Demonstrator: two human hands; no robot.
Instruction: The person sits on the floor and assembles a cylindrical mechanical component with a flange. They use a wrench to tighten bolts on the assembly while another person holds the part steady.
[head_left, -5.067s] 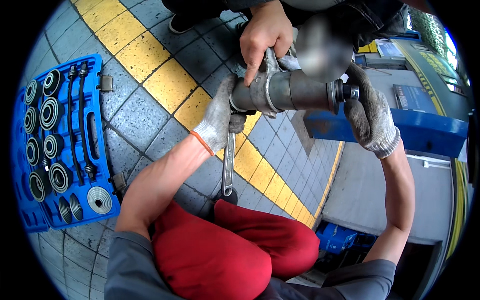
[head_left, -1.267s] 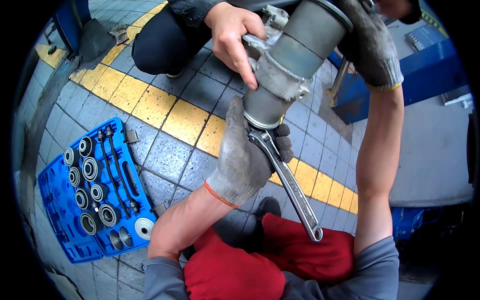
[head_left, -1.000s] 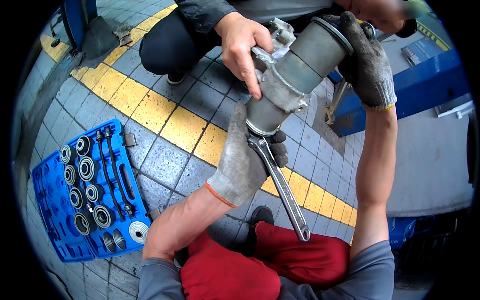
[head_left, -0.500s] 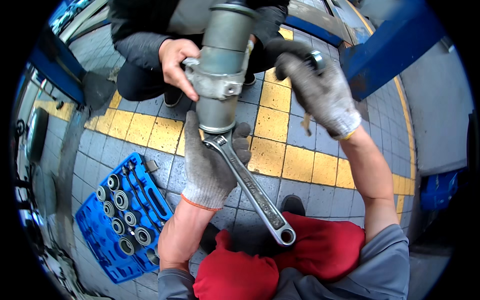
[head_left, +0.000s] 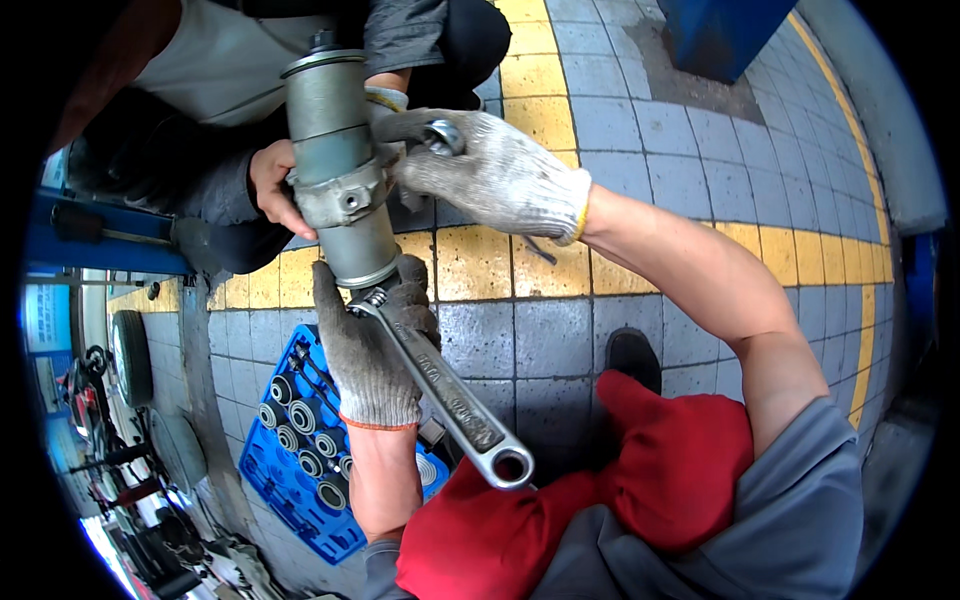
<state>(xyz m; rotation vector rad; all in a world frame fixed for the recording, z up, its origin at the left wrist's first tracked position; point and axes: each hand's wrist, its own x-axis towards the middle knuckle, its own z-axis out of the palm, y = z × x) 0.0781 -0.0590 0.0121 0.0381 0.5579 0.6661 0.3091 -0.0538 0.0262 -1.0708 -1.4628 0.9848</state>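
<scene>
A grey metal cylinder (head_left: 325, 130) is held upright and slightly tilted, with a cast metal collar (head_left: 345, 200) round its middle. My gloved left hand (head_left: 375, 365) cups its lower end, fingers curled round the head of an adjustable wrench (head_left: 440, 385). The wrench's jaws meet the cylinder's bottom end, and its handle slants down to the right over my lap. My gloved right hand (head_left: 490, 165) is closed beside the cylinder's right side. A round, shiny metal end (head_left: 445, 137) shows in its grip; the rest of that tool is hidden.
A co-worker crouches opposite, a bare hand (head_left: 275, 190) on the collar's left side. An open blue case (head_left: 330, 545) of round metal cups lies on the tiled floor at left. A blue post (head_left: 715, 40) stands at upper right; a tyre (head_left: 130, 357) at left.
My right hand has come in from the right to the cylinder's side. The cylinder, wrench and left hand now sit further left in view, and my view has turned.
</scene>
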